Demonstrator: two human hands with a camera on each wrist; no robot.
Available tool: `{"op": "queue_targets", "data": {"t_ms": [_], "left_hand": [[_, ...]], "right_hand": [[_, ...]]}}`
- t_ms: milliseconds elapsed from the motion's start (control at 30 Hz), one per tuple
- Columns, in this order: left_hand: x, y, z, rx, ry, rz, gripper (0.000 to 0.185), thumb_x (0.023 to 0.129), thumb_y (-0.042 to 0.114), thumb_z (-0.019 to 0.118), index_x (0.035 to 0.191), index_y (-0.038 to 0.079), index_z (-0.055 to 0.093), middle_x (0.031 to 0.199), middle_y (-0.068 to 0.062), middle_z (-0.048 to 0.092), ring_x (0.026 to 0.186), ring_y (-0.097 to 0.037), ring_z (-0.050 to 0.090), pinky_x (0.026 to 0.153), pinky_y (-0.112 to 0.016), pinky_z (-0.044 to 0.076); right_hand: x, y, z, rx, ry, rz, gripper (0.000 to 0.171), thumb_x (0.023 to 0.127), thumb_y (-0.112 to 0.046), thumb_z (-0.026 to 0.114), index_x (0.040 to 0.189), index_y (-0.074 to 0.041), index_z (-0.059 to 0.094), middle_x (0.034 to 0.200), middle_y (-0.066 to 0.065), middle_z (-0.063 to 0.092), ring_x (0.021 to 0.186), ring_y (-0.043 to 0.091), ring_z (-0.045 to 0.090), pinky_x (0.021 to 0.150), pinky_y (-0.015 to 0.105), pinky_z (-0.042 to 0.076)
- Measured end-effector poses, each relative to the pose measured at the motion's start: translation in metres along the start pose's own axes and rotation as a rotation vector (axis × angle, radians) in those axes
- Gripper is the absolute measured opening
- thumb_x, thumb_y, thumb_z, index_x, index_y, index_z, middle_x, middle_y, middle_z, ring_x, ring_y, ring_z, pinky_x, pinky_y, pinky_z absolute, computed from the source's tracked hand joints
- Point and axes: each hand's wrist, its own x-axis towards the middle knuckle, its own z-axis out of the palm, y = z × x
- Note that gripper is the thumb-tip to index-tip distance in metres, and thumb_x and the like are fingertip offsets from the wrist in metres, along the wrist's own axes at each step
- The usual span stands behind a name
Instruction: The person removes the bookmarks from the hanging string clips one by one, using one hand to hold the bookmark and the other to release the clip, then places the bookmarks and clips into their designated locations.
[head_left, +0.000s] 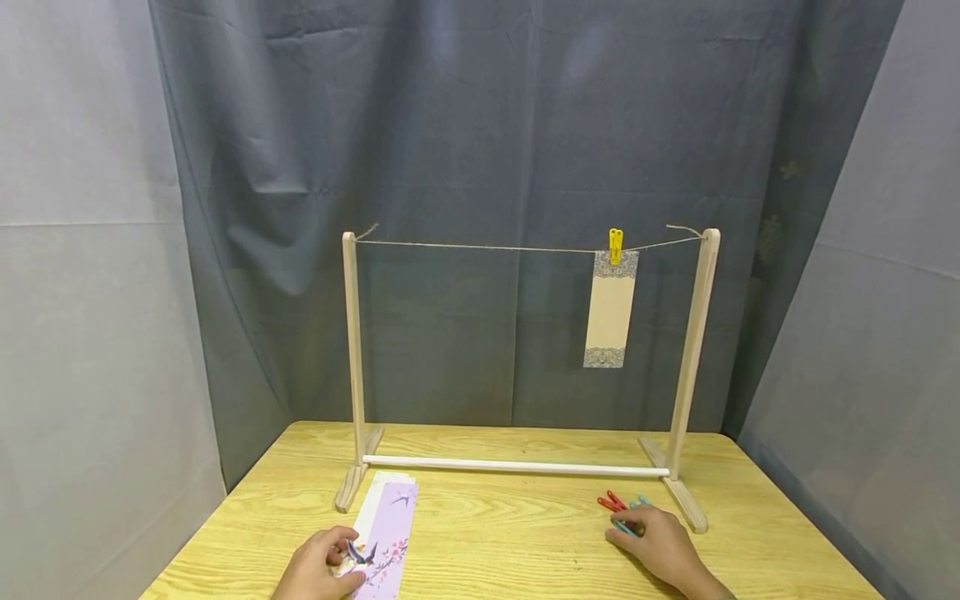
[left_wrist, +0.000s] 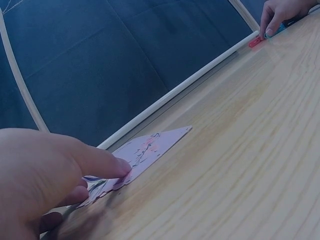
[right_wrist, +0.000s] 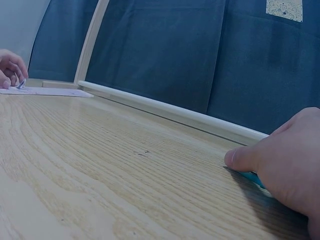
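Bookmarks (head_left: 386, 533) are lying in a small stack on the tabletop (head_left: 510, 533), at its near left, just in front of the left foot of a wooden rack (head_left: 352, 350). The top one, lilac with birds and blossom, is being pinched at its near end by the left hand (head_left: 318, 567), thumb on top and fingers curled beneath the edge. Its long axis is running away from the person, toward the rack, so the free end is pointing at the string (head_left: 487, 247).

Clothespins (head_left: 618, 504), red and teal, are being touched at the near right by the right hand (head_left: 656, 546), whose fingers are curling over them; whether one is actually being gripped cannot be told. The two hands are being kept well apart, each nearest its own pile.

On the string, a beige bookmark (head_left: 610, 310) is being held upright by a yellow clothespin (head_left: 615, 245), near the right post.
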Motion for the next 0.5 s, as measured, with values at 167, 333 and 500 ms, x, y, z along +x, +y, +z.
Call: {"op": "queue_targets", "data": {"t_ms": [167, 333, 500], "left_hand": [[0.0007, -0.0017, 0.0000, -0.003, -0.013, -0.004, 0.049, 0.079, 0.021, 0.090, 0.120, 0.003, 0.068, 0.104, -0.005, 0.063, 0.086, -0.018, 0.061, 0.070, -0.034, 0.054], [0.0004, -0.0039, 0.0001, -0.021, -0.026, 0.000, 0.043, 0.082, 0.022, 0.089, 0.116, 0.002, 0.073, 0.108, -0.007, 0.062, 0.089, -0.020, 0.064, 0.072, -0.033, 0.057], [0.0007, -0.0055, -0.0001, -0.040, -0.030, 0.015, 0.039, 0.083, 0.021, 0.088, 0.113, 0.000, 0.075, 0.111, -0.011, 0.061, 0.090, -0.023, 0.065, 0.074, -0.034, 0.058]], "right_hand": [[-0.0004, -0.0005, 0.0002, 0.002, -0.006, 0.009, 0.029, 0.085, -0.038, 0.085, 0.103, -0.015, 0.082, 0.107, 0.005, 0.077, 0.122, 0.051, 0.058, 0.103, 0.060, 0.045], [0.0000, -0.0027, -0.0002, -0.009, -0.011, 0.019, 0.030, 0.085, -0.039, 0.085, 0.104, -0.015, 0.082, 0.109, 0.007, 0.077, 0.124, 0.052, 0.057, 0.105, 0.060, 0.044], [-0.0001, -0.0045, -0.0007, -0.016, -0.006, 0.017, 0.032, 0.086, -0.038, 0.085, 0.105, -0.014, 0.082, 0.110, 0.008, 0.076, 0.124, 0.052, 0.057, 0.105, 0.060, 0.043]]}}
